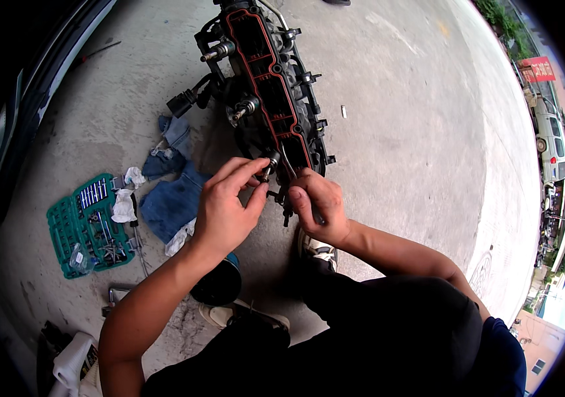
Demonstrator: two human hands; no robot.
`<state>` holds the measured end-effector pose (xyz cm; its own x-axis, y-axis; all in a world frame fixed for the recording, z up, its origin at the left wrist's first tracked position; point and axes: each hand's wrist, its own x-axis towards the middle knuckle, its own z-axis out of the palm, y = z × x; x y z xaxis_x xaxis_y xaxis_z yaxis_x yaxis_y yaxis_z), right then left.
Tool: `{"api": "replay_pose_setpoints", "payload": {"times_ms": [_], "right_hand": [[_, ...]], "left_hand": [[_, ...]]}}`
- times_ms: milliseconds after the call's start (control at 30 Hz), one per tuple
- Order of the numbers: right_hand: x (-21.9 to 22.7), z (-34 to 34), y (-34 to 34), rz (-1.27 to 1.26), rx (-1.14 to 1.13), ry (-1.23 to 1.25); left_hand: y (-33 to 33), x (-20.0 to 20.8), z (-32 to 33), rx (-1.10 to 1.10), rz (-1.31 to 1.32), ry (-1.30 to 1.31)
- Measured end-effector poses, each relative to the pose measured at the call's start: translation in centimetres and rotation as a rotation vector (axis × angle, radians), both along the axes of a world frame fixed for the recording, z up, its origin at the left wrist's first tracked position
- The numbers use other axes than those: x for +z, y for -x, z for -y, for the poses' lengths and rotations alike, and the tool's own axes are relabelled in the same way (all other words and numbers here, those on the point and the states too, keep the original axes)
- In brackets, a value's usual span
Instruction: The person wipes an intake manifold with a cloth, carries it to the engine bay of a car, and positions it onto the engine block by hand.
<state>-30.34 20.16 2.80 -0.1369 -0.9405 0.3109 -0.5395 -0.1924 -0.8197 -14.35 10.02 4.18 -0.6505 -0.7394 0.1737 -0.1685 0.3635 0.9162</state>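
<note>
In front of me stands a black engine intake manifold [298,106], with an orange-red gasket running round its long upper opening. Several injectors stick out of its left side, among them an upper injector [219,51] and a middle injector [245,109]. At the near end, the fingers and thumb of my left hand [226,202] close round the nearest injector [270,165]. My right hand [321,205] is closed on a thin metal pick [288,162], whose slim shaft reaches up beside that injector. The fingers hide most of its handle, and its exact tip is hard to make out.
On the concrete to the left lie a green socket set case [57,228], blue denim rags [170,202] and crumpled white paper [124,206]. A dark bucket [219,284] stands by my feet, a white jug [74,360] at lower left. A car body [44,69] borders the far left.
</note>
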Motion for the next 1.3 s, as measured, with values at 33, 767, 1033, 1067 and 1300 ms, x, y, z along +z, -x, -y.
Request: {"api": "replay_pose_setpoints", "payload": {"times_ms": [33, 767, 1033, 1067, 1300], "right_hand": [[0.2, -0.2, 0.1, 0.047, 0.041, 0.061], [4.6, 6.1, 2.4, -0.137, 0.017, -0.037], [4.7, 5.6, 1.2, 0.004, 0.134, 0.19], [4.1, 6.0, 1.7, -0.014, 0.034, 0.173], [4.8, 8.6, 1.6, -0.097, -0.036, 0.073]], "left_hand": [[0.0, -0.1, 0.1, 0.022, -0.02, -0.032], [-3.4, -2.3, 5.2, 0.392, -0.212, -0.588], [-3.7, -1.9, 4.9, 0.338, -0.263, -0.823], [-3.4, -1.6, 4.8, 0.312, -0.287, -0.872], [-2.8, 0.1, 4.4, 0.274, -0.326, -1.011]]}}
